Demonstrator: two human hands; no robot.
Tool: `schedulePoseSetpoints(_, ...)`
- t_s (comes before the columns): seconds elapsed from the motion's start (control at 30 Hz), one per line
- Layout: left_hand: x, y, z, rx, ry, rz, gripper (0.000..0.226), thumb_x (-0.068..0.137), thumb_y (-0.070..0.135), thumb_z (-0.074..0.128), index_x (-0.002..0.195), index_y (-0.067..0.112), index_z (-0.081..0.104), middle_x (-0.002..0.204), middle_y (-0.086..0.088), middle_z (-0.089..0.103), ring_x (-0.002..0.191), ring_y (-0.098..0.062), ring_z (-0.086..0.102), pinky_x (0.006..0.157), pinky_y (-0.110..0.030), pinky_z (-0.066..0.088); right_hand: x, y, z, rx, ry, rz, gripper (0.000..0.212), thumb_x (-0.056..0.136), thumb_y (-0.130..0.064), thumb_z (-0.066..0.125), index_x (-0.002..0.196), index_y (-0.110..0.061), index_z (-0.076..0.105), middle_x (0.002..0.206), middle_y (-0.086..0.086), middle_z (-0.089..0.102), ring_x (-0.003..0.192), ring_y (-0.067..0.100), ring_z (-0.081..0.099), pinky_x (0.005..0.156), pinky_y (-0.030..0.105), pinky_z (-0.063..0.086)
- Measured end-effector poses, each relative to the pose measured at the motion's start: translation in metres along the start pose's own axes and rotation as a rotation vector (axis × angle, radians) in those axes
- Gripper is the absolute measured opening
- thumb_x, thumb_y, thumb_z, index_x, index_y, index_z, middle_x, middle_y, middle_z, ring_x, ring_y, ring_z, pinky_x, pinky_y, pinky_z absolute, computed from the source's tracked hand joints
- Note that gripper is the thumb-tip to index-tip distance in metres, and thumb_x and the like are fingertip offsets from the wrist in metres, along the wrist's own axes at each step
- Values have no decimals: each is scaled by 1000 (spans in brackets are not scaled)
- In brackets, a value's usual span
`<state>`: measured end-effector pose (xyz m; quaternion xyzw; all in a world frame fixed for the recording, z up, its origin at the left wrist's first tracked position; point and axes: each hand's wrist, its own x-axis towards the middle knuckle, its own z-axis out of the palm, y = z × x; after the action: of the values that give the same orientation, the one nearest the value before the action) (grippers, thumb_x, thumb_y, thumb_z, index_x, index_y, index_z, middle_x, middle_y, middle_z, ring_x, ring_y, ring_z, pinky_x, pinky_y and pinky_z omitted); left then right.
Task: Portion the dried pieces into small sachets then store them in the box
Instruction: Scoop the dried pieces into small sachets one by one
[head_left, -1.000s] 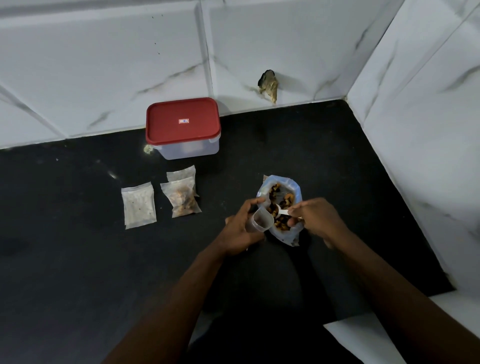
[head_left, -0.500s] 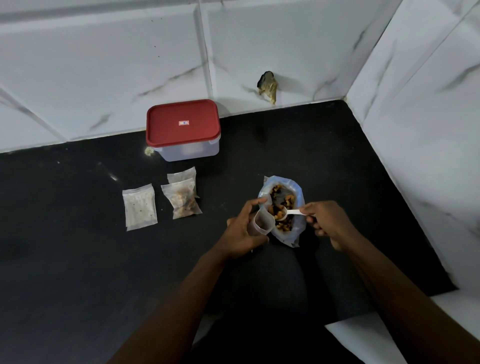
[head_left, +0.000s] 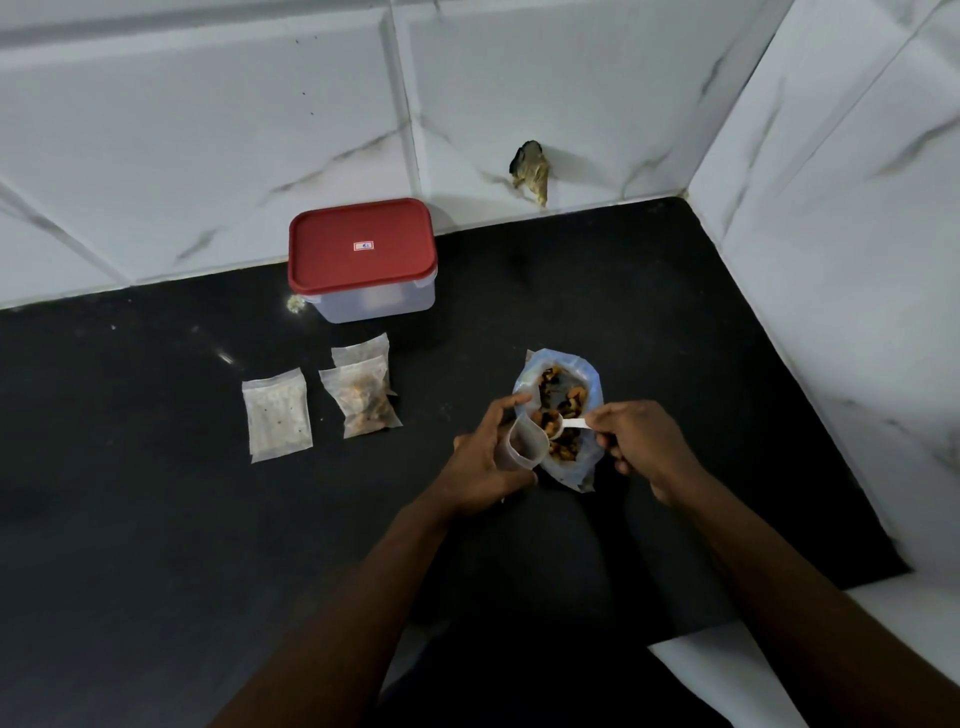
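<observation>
Black worktop (head_left: 156, 519), white tile corner. Left hand (head_left: 485, 462) grips an open sachet (head_left: 522, 447), right hand (head_left: 644, 447) pinches a loaded spoon (head_left: 563, 423) over the bag (head_left: 592, 384) between them. Filling step imo; next, tip it in cleanly. Lidded box (head_left: 374, 301) sits beyond the left hand.

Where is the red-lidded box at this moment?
In the head view, the box stands left of centre, by the back wall, just behind the sachets.
</observation>
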<state>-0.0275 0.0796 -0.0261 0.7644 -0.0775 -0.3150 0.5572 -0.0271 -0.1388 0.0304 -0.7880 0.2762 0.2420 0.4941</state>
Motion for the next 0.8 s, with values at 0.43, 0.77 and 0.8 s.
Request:
schedulePoseSetpoints(0.43,0,10,3,121,23,-15,100,79,23,77,148,66,18,156,1,37,141,-27,40,109,-48,43,0,14,-7,423,-66,164,18,98,-17,56,106,-10,70,69,-1,51,60,10,41,54,23,34)
schedulePoseSetpoints(0.77,-5,11,0,112,10,36,100,83,16,76,152,63,21,159,0,36,136,-19,49,103,-40,55,0,14,-7,333,-92,89,19,100,-19,54,107,-13,70,71,-1,53,60,11,44,53,23,36)
schedulePoseSetpoints(0.8,-5,11,1,112,9,40,99,81,18,75,151,64,22,159,1,36,135,-19,49,103,-43,55,-1,13,-5,322,-91,78,19,101,-19,54,108,-13,70,72,-1,54,60,11,44,53,23,37)
